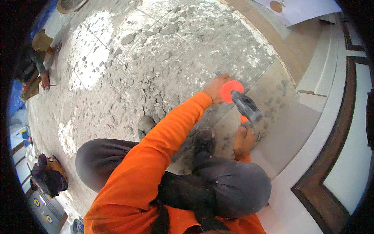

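1. Chisel (219,76) with orange hand guard (231,91), steel and stiff, gripped by left hand (215,87) against the tile floor (272,93).
2. Hammer (246,107) (head-heavy, blurred) clenched in right hand (243,140); best held low on the handle.

We could not see the head of the hammer (246,107) sharply, because motion blurred it into a grey smear. The orange guard (231,91) covered most of the tool under it, and only a short grey tip showed above the left hand (216,86), so we could not tell its shape. The fingers of the right hand (243,139) wrapped the handle and hid nearly all of it. The knees (233,183) hid the floor below them. The person at the left rim (37,62) was too small and bent by the lens to tell what that hand held. The white sheet (307,8) was cut off by the upper edge.
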The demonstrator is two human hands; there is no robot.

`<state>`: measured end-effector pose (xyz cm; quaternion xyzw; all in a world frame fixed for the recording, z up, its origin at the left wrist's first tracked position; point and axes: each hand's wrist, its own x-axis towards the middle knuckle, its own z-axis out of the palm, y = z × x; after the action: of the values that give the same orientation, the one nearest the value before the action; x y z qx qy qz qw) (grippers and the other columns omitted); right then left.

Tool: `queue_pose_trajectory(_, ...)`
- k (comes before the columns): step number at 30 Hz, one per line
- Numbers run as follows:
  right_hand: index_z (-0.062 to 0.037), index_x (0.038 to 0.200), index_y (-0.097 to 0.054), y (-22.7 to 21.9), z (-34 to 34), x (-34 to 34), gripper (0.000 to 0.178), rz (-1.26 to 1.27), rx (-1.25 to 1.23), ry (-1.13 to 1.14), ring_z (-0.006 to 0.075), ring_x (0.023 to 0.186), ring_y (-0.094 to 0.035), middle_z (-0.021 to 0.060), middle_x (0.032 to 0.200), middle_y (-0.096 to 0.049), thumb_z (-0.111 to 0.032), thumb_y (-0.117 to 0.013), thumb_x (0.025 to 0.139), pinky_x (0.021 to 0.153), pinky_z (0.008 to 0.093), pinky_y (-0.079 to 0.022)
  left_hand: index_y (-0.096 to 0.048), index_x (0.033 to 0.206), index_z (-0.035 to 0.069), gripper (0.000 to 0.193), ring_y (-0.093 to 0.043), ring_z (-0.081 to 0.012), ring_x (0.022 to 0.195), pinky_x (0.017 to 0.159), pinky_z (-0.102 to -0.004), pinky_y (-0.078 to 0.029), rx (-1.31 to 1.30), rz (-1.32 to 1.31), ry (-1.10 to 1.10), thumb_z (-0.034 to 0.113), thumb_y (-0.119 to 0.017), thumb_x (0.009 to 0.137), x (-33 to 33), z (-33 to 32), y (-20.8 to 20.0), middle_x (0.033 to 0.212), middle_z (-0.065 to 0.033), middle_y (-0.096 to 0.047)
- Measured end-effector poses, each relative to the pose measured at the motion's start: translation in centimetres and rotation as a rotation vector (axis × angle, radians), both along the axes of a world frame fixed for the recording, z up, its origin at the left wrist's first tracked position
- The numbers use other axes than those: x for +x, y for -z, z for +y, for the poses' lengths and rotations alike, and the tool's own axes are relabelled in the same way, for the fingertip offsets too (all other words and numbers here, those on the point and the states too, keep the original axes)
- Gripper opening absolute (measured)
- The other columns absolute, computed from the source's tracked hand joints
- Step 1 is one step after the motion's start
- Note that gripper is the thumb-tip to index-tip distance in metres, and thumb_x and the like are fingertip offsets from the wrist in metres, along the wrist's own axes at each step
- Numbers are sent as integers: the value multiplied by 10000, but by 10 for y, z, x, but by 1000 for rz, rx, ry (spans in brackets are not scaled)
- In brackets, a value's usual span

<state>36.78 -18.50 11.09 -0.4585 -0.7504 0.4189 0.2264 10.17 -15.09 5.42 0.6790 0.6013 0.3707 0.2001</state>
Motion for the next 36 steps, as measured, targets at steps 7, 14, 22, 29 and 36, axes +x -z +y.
queue_pose_trajectory(7, 32, 1084, -651, 1, 4, -21, 281, -384, 242, -30, 223, 699, -609, 112, 802, -657, -221, -571, 993, 660, 391, -497, -672, 1040, 148, 313, -576, -319, 1021, 872, -423, -534, -85, 44, -28, 276, -720, 759, -3, 0, -3, 1086, -59, -653)
queue_pose_trajectory(14, -33, 865, -589, 79, 14, 52, 328, 298, -22, 235, 148, 593, -441, 28, 689, -530, -304, -507, 1030, 577, 312, -410, -674, 1068, 160, 339, -574, -317, 1011, 880, -424, -530, -81, 16, -27, 270, -723, 751, 8, 14, -4, 1089, -44, -649)
queue_pose_trajectory(22, -25, 857, -604, 13, 13, -4, 338, 72, -171, 113, 136, 575, -506, 29, 685, -575, -321, -568, 1017, 512, 316, -395, -663, 1062, 140, 329, -564, -315, 1030, 923, -418, -500, 4, -12, -52, 274, -712, 765, 7, 1, 7, 1054, -56, -635)
queue_pose_trajectory(29, -28, 791, -555, -3, 2, 16, 485, 279, -252, 213, 89, 531, -455, 15, 624, -520, -445, -510, 1035, 481, 268, -347, -660, 991, 132, 265, -542, -319, 1009, 900, -437, -477, -17, 67, -53, 279, -698, 773, 27, -23, 20, 1029, -66, -615)
queue_pose_trajectory(36, -31, 808, -522, 6, -5, 18, 428, 279, -171, 176, 102, 485, -452, 44, 653, -530, -372, -484, 1063, 444, 250, -337, -653, 966, 138, 239, -565, -315, 990, 904, -433, -482, -49, 44, -43, 297, -688, 792, 14, -15, 10, 995, -61, -629)
